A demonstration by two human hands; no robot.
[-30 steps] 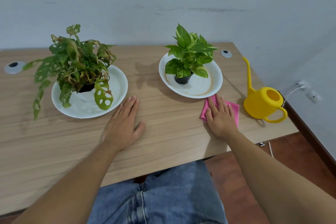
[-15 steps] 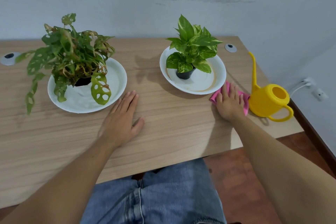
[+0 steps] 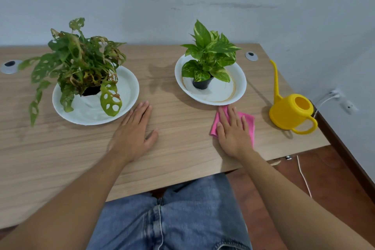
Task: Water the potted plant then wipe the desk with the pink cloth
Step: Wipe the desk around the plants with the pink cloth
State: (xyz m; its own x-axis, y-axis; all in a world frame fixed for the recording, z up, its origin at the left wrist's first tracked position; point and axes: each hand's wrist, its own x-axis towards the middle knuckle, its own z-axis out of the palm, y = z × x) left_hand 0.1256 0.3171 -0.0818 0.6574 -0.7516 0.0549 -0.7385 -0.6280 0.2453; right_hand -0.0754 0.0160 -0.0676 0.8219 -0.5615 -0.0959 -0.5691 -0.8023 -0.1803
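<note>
My right hand (image 3: 233,131) lies flat with spread fingers on the pink cloth (image 3: 248,123), pressing it onto the wooden desk (image 3: 182,140) just in front of the right white dish (image 3: 239,91). That dish holds a small green-and-yellow potted plant (image 3: 209,55) in a black pot. My left hand (image 3: 135,134) rests palm down on the bare desk, holding nothing. A yellow watering can (image 3: 292,111) stands upright near the desk's right edge, apart from both hands. A larger holey-leaved plant (image 3: 81,63) sits in the left white dish (image 3: 125,95).
Two round cable grommets sit in the desk, one at the far left (image 3: 9,66) and one at the back right (image 3: 251,56). A wall runs behind and to the right. A wall socket with a white cable (image 3: 332,95) is beyond the can. My jeans-clad lap (image 3: 172,219) is below the front edge.
My right hand slid the pink cloth right toward the watering can, then back left and nearer to me. My left hand stayed flat in place.
</note>
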